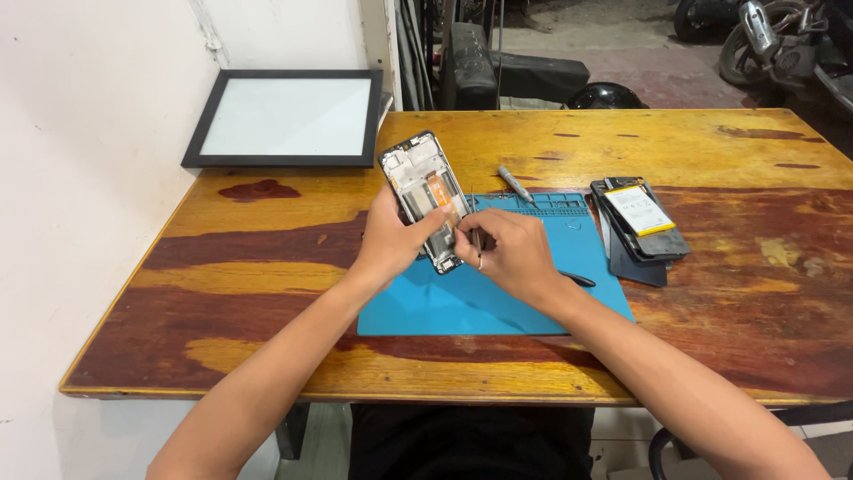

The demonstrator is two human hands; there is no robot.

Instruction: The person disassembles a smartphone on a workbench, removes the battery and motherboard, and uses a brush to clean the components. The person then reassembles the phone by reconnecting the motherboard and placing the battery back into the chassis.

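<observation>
while the left hand (391,238) grips the opened black smartphone frame with exposed silver and orange internals (423,197) by its lower left edge, the right hand (511,253) pinches a thin metal tweezer tool (477,242), tip at the phone's lower right part. the phone is raised above the blue rubber repair mat (498,298) on the worn orange-brown wooden table (267,293), long axis running away from the person, tilted slightly left. both hands meet at its near end. a grey-handled screwdriver (514,183) lies beyond; a stack of dark phone parts with a yellow-edged battery (640,222) sits well right.
</observation>
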